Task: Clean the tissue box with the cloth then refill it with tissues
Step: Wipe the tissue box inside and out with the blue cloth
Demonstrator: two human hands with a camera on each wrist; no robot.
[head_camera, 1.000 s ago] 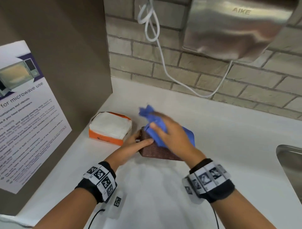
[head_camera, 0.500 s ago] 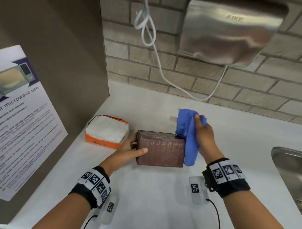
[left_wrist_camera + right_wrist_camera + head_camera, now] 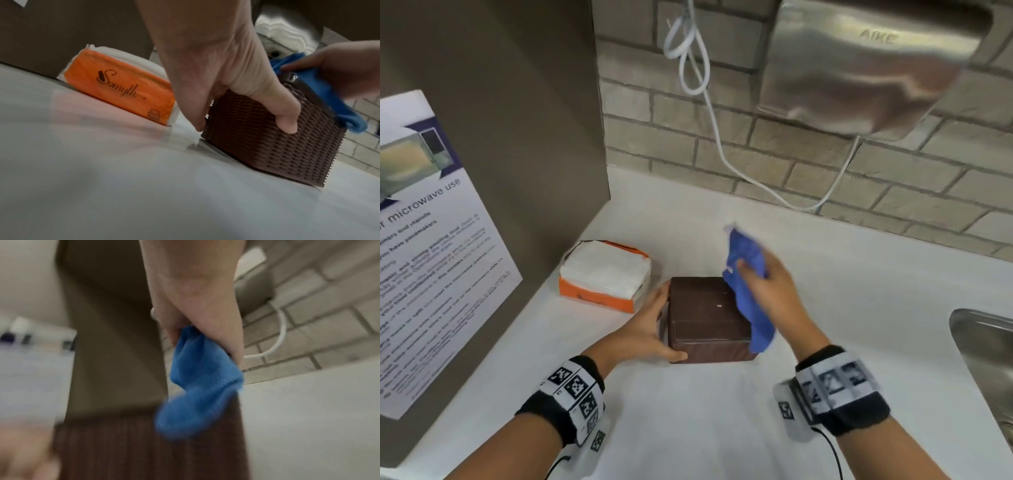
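Brown woven box (image 3: 709, 317) sits mid-counter, left hand (image 3: 645, 329) gripping its left side, right hand (image 3: 768, 291) clutching the cloth (image 3: 748, 291) on its right edge. A hard wipe could skid the box toward the tissues (image 3: 604, 272) if that grip loosens.

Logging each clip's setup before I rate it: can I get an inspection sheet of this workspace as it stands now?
Surface: white countertop, with a steel sink at its right edge.
Job's things: brown woven tissue box standing on the counter; blue cloth draped over its right side; orange tissue pack lying left of the box, apart from it.
Clutter: nothing seen.
Hands: left hand grips the box's left side, thumb on the near face; right hand holds the cloth against the box.
Cables: white cord looped on the wall, running to the hand dryer; thin black leads at both wrists.
Surroundings: brick wall; brown panel with a microwave-use notice on the left.
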